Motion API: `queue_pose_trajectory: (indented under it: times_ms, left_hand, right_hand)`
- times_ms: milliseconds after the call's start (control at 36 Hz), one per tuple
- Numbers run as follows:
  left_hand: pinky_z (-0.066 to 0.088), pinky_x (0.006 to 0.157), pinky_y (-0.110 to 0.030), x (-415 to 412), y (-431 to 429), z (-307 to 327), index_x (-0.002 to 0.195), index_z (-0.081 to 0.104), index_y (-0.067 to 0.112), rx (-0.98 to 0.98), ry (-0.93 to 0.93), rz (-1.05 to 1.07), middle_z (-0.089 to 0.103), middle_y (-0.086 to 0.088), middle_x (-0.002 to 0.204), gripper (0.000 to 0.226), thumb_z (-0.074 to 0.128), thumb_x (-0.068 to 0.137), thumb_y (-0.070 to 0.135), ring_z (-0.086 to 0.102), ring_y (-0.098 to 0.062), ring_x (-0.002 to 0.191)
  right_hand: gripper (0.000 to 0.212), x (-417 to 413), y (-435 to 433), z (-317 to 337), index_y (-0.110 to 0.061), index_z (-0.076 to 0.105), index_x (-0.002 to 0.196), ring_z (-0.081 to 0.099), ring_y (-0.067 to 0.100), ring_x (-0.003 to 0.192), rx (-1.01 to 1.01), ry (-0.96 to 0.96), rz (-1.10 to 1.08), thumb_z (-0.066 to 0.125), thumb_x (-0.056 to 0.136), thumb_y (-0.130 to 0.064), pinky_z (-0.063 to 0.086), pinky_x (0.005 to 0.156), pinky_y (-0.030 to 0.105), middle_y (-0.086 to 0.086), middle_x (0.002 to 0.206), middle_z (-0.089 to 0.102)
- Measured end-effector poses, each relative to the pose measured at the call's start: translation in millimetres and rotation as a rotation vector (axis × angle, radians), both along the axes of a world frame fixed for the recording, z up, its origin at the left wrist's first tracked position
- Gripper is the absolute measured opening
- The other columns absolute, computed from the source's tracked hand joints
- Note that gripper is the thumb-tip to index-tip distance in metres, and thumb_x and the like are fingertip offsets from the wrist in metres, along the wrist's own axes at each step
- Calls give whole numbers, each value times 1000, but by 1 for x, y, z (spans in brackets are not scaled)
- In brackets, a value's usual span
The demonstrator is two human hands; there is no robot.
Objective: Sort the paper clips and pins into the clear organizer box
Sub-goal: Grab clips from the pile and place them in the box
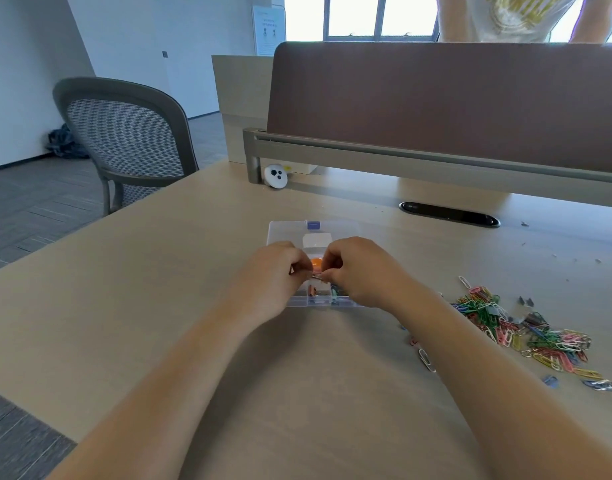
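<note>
While both forearms reach straight forward, the left hand [273, 271] and right hand [356, 271] meet just above the clear organizer box [283, 230] on the worktop [159, 271]. Fingers [299, 261] of each hand curled, together pinching a small metal piece [317, 276] over the box's middle; clip or pin, cannot tell. One box, one piece held. Right of the box: one loose heap of coloured paper clips [526, 330], too many to count.
</note>
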State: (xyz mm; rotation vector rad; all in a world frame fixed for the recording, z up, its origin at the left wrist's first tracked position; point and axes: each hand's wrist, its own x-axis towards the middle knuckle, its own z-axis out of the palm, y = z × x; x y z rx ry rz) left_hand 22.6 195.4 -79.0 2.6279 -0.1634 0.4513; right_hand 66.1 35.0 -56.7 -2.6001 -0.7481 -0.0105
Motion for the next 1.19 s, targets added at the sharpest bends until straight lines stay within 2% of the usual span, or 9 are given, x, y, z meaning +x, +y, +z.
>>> queue_pose_trajectory:
  times_ms: [167, 306, 472, 556, 722, 806, 1056, 1111, 1194]
  left_hand:
    - [36, 66, -23, 0, 0, 0, 87, 69, 24, 15, -14, 7, 56, 10, 85, 11, 59, 91, 21, 50, -8, 77]
    - [47, 71, -30, 1, -2, -1, 89, 69, 24, 39, -7, 8, 58, 9, 88, 11, 59, 91, 23, 54, -11, 80]
    - [43, 66, -26, -1, -3, -1, 87, 70, 24, 60, 5, -10, 57, 8, 87, 13, 58, 91, 23, 54, -10, 78]
    - [46, 68, -30, -3, -6, 0, 89, 71, 23, 55, 5, -16, 58, 6, 87, 13, 59, 90, 23, 55, -12, 78]
    - [39, 63, -25, -4, -8, 1, 84, 70, 23, 65, 12, -17, 56, 6, 84, 14, 58, 90, 20, 53, -13, 75]
    - [43, 64, -30, -5, -8, 2, 83, 70, 22, 81, 19, -12, 55, 5, 84, 13, 60, 89, 26, 54, -15, 75]
    - [37, 62, -27, -6, -9, -1, 87, 68, 23, 131, 12, 3, 53, 7, 85, 14, 63, 87, 37, 52, -15, 75]
    - [40, 62, -29, -6, -9, -2, 86, 69, 24, 148, 6, 7, 53, 6, 86, 14, 63, 87, 37, 53, -16, 75]
    - [42, 63, -29, -7, -9, -3, 87, 69, 23, 142, 3, 6, 53, 7, 86, 14, 64, 87, 36, 53, -15, 75]
  right_hand:
    - [4, -1, 1, -2, -18, 67, 91, 59, 16, 76, -14, -4, -9, 65, 91, -22, 46, 69, 28, 1, 87, 64]
    - [4, -2, 2, -4, -19, 66, 90, 59, 15, 77, -42, -16, -16, 65, 90, -22, 48, 71, 29, 0, 88, 64]
    - [9, -5, 4, -3, -15, 69, 93, 61, 20, 79, -106, -47, -21, 62, 90, -19, 54, 76, 34, 5, 89, 65]
    - [9, -5, 5, -3, -15, 69, 92, 62, 22, 79, -138, -63, -29, 60, 89, -17, 55, 75, 36, 6, 89, 66]
    - [9, -6, 6, -3, -15, 69, 88, 62, 24, 78, -163, -80, -34, 59, 88, -13, 52, 68, 33, 7, 88, 65]
    - [9, -6, 6, -2, -15, 67, 85, 61, 26, 78, -178, -96, -23, 59, 87, -12, 42, 61, 30, 7, 87, 64]
    - [7, -7, 7, 0, -17, 65, 85, 62, 28, 81, -198, -112, -19, 60, 86, -12, 39, 61, 29, 8, 91, 64]
    - [6, -7, 6, 1, -15, 66, 90, 62, 26, 80, -179, -106, -16, 61, 88, -17, 43, 62, 30, 8, 91, 65]
    - [9, -7, 5, 1, -16, 68, 94, 62, 22, 78, -133, -100, -25, 63, 88, -22, 55, 74, 36, 6, 89, 66]
